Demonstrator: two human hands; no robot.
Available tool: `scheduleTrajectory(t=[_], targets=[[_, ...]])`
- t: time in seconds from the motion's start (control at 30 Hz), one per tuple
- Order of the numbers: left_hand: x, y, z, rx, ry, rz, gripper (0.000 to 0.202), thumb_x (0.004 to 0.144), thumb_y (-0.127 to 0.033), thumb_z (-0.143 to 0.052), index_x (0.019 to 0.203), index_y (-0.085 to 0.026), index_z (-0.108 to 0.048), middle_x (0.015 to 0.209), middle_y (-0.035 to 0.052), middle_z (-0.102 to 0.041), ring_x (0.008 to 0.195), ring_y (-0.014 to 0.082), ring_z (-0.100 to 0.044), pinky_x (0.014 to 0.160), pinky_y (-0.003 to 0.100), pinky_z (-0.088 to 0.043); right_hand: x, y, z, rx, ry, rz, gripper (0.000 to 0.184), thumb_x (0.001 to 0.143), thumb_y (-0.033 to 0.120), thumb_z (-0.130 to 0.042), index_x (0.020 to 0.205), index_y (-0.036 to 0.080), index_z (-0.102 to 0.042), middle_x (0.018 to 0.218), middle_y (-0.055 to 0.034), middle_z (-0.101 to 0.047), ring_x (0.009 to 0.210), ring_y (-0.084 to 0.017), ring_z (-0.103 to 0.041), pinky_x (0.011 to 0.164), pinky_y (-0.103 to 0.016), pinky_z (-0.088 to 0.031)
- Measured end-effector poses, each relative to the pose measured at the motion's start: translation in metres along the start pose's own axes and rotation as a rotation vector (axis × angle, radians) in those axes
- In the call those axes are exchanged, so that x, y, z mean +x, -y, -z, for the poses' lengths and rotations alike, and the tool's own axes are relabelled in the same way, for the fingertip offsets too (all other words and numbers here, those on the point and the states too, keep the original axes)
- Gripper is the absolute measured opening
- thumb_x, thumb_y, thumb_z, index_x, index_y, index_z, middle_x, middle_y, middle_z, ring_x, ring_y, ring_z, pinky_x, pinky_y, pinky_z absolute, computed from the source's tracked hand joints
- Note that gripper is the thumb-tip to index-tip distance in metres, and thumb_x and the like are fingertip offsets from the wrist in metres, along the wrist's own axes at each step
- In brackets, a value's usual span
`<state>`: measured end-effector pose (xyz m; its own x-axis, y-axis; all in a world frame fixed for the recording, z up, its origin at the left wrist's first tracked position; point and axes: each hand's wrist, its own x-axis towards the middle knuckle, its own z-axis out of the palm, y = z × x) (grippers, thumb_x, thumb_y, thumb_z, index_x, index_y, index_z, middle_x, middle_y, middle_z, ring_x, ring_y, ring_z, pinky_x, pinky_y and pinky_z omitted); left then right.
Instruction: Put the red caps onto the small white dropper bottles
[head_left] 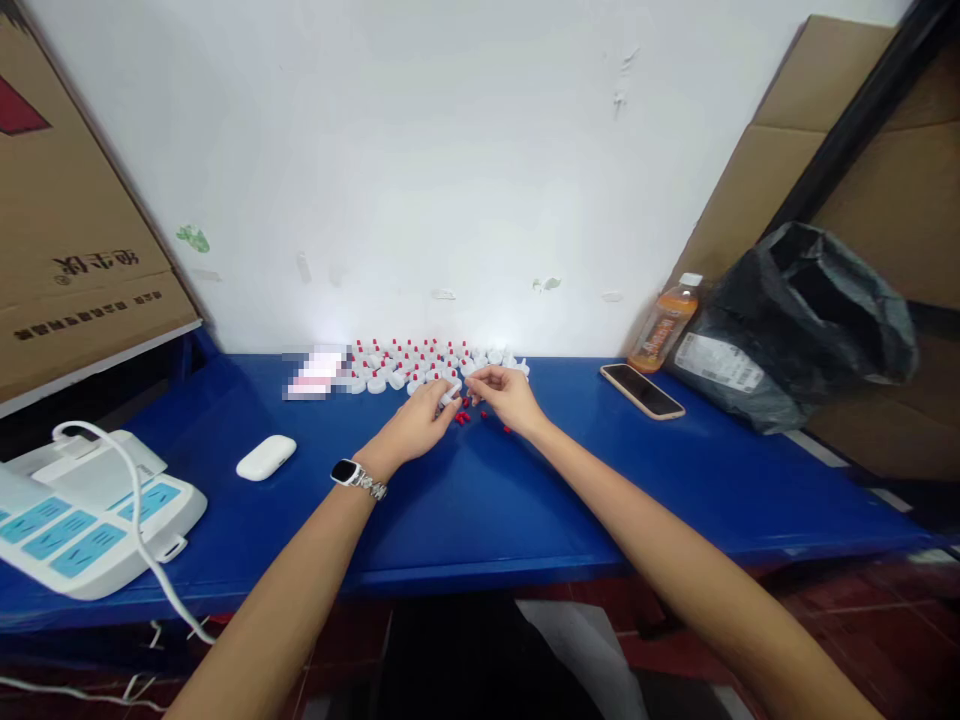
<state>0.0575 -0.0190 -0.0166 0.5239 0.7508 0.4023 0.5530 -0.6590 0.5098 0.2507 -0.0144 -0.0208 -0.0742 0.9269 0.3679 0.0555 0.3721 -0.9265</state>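
My left hand (417,420), with a watch on its wrist, is closed around a white nozzle cap (451,392). Close to that cap's tip, my right hand (508,395) is pinched; whatever is between its fingertips is too small to make out. Loose small red tips (462,418) lie on the blue table (480,500) just below both hands. Behind the hands stand several white nozzle caps with red tips (376,382), grouped to the left. Further right, several white caps without red tips (496,356) sit near the wall, partly behind my right hand.
A white power strip (97,530) with a cable and a white earbud case (266,457) are on the left. On the right lie a phone (643,390), an orange drink bottle (664,325) and a black plastic bag (795,320). Cardboard boxes (82,220) flank the table; a white wall backs it.
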Motion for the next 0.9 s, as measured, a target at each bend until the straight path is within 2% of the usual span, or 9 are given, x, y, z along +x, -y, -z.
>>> scheduleTrajectory(t=[0.1, 0.23, 0.37, 0.47, 0.57, 0.63, 0.7, 0.83, 0.9], targets=[[0.000, -0.003, 0.000, -0.019, 0.022, -0.014, 0.029, 0.101, -0.042, -0.040, 0.102, -0.018, -0.056, 0.097, 0.0082, -0.061, 0.091, 0.0228, -0.058, 0.081, 0.038, -0.048, 0.000, 0.002, -0.002, 0.034, 0.036, -0.018, 0.042, 0.070, 0.057, -0.079, 0.080, 0.017, -0.072, 0.067, -0.0012, -0.068, 0.056, -0.013, -0.059, 0.048, -0.024, -0.043], [0.000, -0.009, 0.001, -0.058, 0.048, -0.035, 0.031, 0.102, -0.043, -0.038, 0.104, -0.018, -0.056, 0.099, 0.0086, -0.062, 0.094, 0.0231, -0.059, 0.084, 0.038, -0.049, 0.000, 0.007, -0.002, 0.127, 0.053, -0.066, 0.042, 0.064, 0.056, -0.084, 0.078, 0.018, -0.072, 0.067, -0.0003, -0.069, 0.055, -0.011, -0.055, 0.052, -0.024, -0.044], [-0.002, -0.014, -0.001, -0.025, 0.061, -0.045, 0.034, 0.103, -0.046, -0.035, 0.107, -0.019, -0.056, 0.100, 0.0097, -0.062, 0.098, 0.0252, -0.060, 0.089, 0.043, -0.050, -0.001, 0.010, -0.005, 0.190, -0.030, -0.077, 0.045, 0.056, 0.055, -0.089, 0.070, 0.019, -0.065, 0.064, -0.0011, -0.069, 0.054, -0.012, -0.058, 0.055, -0.026, -0.047], [-0.003, -0.015, -0.005, -0.040, 0.024, -0.031, 0.041, 0.103, -0.046, -0.036, 0.128, -0.017, -0.049, 0.116, 0.0142, -0.062, 0.108, 0.0273, -0.062, 0.097, 0.047, -0.050, -0.004, 0.012, -0.012, 0.137, -0.142, -0.013, 0.045, 0.062, 0.058, -0.085, 0.065, 0.019, -0.063, 0.062, -0.0018, -0.067, 0.055, -0.013, -0.057, 0.055, -0.027, -0.047], [-0.003, -0.013, -0.009, -0.061, -0.042, -0.007, 0.057, 0.103, -0.044, -0.037, 0.150, -0.014, -0.028, 0.143, 0.0217, -0.050, 0.133, 0.0311, -0.052, 0.111, 0.050, -0.043, -0.009, 0.017, -0.021, 0.062, -0.215, 0.086, 0.043, 0.075, 0.059, -0.075, 0.064, 0.019, -0.063, 0.060, -0.0008, -0.063, 0.056, -0.013, -0.055, 0.058, -0.028, -0.047], [-0.003, -0.010, -0.010, -0.046, -0.055, 0.001, 0.061, 0.103, -0.043, -0.037, 0.153, -0.011, -0.023, 0.152, 0.0244, -0.041, 0.143, 0.0329, -0.042, 0.117, 0.052, -0.037, -0.013, 0.020, -0.024, 0.005, -0.228, 0.123, 0.043, 0.081, 0.059, -0.070, 0.065, 0.019, -0.063, 0.060, -0.0001, -0.061, 0.056, -0.013, -0.053, 0.058, -0.027, -0.045], [-0.003, -0.009, -0.010, -0.036, -0.055, -0.005, 0.062, 0.103, -0.043, -0.036, 0.154, -0.011, -0.021, 0.156, 0.0249, -0.037, 0.147, 0.0331, -0.037, 0.120, 0.053, -0.033, -0.016, 0.021, -0.026, -0.033, -0.218, 0.136, 0.043, 0.083, 0.059, -0.067, 0.066, 0.020, -0.062, 0.061, 0.0001, -0.060, 0.057, -0.013, -0.052, 0.058, -0.027, -0.044], [-0.003, -0.013, -0.010, -0.051, -0.068, -0.040, 0.062, 0.103, -0.041, -0.036, 0.155, -0.013, -0.020, 0.157, 0.0234, -0.035, 0.148, 0.0323, -0.036, 0.121, 0.053, -0.032, -0.017, 0.020, -0.027, -0.016, -0.171, 0.131, 0.042, 0.082, 0.059, -0.068, 0.068, 0.021, -0.058, 0.064, 0.0005, -0.060, 0.058, -0.013, -0.053, 0.059, -0.027, -0.045], [-0.002, -0.017, -0.010, -0.073, -0.075, -0.046, 0.062, 0.103, -0.041, -0.036, 0.156, -0.015, -0.019, 0.156, 0.0222, -0.037, 0.145, 0.0319, -0.040, 0.118, 0.053, -0.035, -0.013, 0.020, -0.024, 0.023, -0.136, 0.117, 0.040, 0.077, 0.058, -0.072, 0.072, 0.022, -0.056, 0.067, 0.0007, -0.062, 0.060, -0.013, -0.055, 0.060, -0.028, -0.047]])
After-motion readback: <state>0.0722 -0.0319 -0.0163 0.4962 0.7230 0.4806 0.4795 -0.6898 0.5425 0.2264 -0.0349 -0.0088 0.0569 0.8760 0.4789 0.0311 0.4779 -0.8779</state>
